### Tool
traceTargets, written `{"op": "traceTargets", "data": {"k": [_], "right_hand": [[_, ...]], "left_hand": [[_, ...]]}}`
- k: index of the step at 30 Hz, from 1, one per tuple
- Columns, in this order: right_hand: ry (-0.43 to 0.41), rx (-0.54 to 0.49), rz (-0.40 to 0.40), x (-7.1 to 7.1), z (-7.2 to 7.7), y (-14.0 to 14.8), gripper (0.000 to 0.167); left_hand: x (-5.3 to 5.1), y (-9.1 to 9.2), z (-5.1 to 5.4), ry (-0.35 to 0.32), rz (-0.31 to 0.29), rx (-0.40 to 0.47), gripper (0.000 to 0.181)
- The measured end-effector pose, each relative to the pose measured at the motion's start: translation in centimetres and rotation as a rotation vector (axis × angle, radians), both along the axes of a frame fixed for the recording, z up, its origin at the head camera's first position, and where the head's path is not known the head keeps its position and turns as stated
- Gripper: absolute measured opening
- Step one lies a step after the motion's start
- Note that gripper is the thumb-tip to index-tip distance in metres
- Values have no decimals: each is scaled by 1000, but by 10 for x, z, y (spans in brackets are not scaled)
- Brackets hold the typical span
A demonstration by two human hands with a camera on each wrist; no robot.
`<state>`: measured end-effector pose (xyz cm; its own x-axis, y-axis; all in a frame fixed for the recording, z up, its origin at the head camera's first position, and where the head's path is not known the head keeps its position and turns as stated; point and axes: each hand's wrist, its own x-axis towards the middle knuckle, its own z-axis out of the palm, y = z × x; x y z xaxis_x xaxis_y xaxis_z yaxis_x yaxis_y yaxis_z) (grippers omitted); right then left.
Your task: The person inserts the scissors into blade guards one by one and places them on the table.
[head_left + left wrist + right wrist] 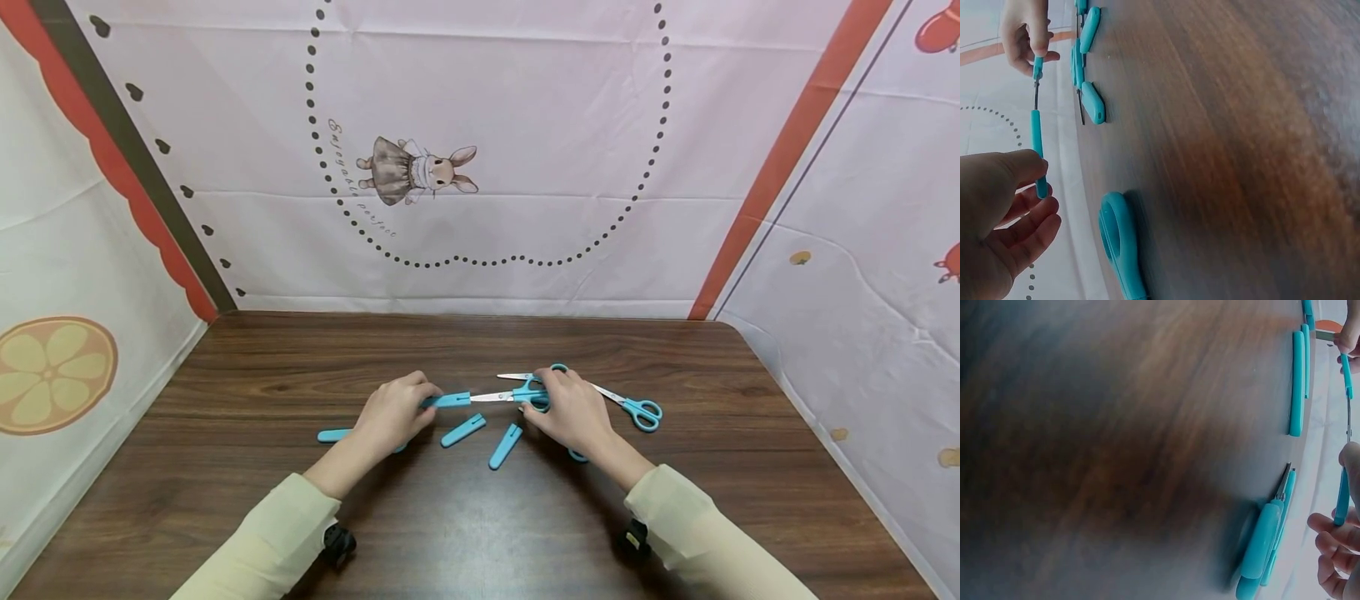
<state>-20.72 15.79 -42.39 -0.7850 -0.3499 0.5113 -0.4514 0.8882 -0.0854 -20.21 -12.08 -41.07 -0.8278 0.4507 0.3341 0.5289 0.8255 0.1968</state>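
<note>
My left hand [397, 410] pinches a blue blade cover [452, 400] between thumb and fingers. Opposite it, my right hand [572, 408] grips the blue handles of a pair of scissors [491, 397], blades pointing left. The blade tips meet the cover's mouth, and a stretch of bare metal shows between cover and handles. In the left wrist view both the cover [1037, 140] and the scissors are held above the table. Two loose covers, one [463, 430] nearer the left hand and another [506, 447] nearer the right, lie in front.
More scissors [643, 414] lie around the right hand, partly hidden by it. Below the left hand is a scissors handle [1119, 240], and a blue end [333, 436] pokes out to its left. The brown wooden table [465, 533] meets patterned cloth walls [525, 150].
</note>
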Motion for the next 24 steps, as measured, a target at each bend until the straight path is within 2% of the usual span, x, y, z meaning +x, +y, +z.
{"op": "traceTargets", "data": {"k": [9,16,24], "right_hand": [[33,-11,21,2,0,-3,43],[-35,-19,-3,5,2,-8,42],[-39,-1,9,8,2,-12,41]], "left_hand": [[2,4,1,11,-22,-6,19],[2,8,0,23,-60,3,17],[2,12,-1,41,-74,4,16]]}}
